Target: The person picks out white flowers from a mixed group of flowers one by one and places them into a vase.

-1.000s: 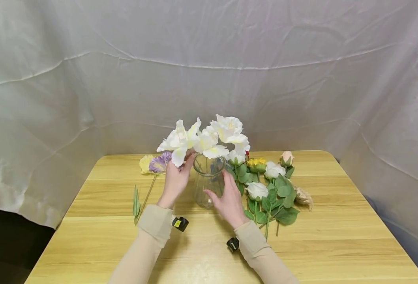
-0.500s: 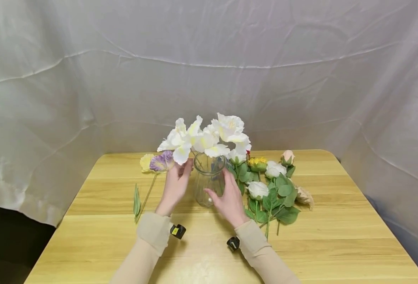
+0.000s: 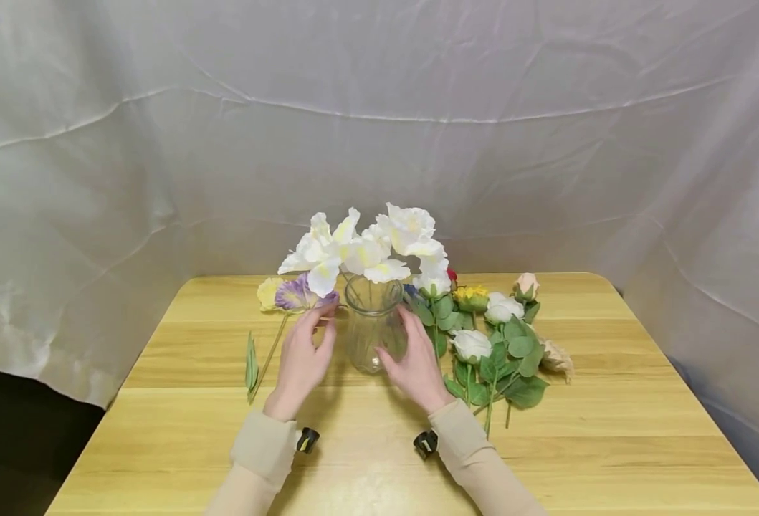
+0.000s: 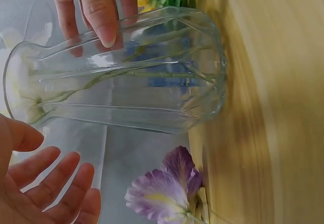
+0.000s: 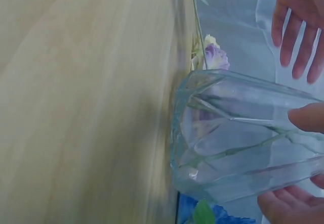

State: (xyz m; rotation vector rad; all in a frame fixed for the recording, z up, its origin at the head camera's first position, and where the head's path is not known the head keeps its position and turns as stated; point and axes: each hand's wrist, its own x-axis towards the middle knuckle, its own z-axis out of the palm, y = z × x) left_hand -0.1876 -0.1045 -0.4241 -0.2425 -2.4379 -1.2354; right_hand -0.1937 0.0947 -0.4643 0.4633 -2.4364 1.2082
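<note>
A clear glass vase [image 3: 368, 338] stands on the table with large white flowers [image 3: 410, 233] spreading above its rim. Their green stems [image 4: 109, 75] run down inside the glass in the left wrist view. My right hand [image 3: 416, 367] holds the vase's right side, thumb [image 5: 306, 118] on the near face and fingers behind. Left of the vase is my left hand [image 3: 303, 364], apart from the glass, with loosely bent fingers and nothing held. A purple and yellow flower [image 3: 294, 294] lies just beyond it.
Right of the vase lie several loose flowers, among them a white rose [image 3: 471, 345], a yellow flower [image 3: 471, 297], a pale pink rose [image 3: 526, 284] and a beige flower [image 3: 555, 360]. A grey curtain [image 3: 379, 165] hangs behind the table [image 3: 585, 459].
My left hand has come away from the white flowers near the rim, moving left and toward me. The vase and its flowers have shifted slightly left, with my right hand still on the glass.
</note>
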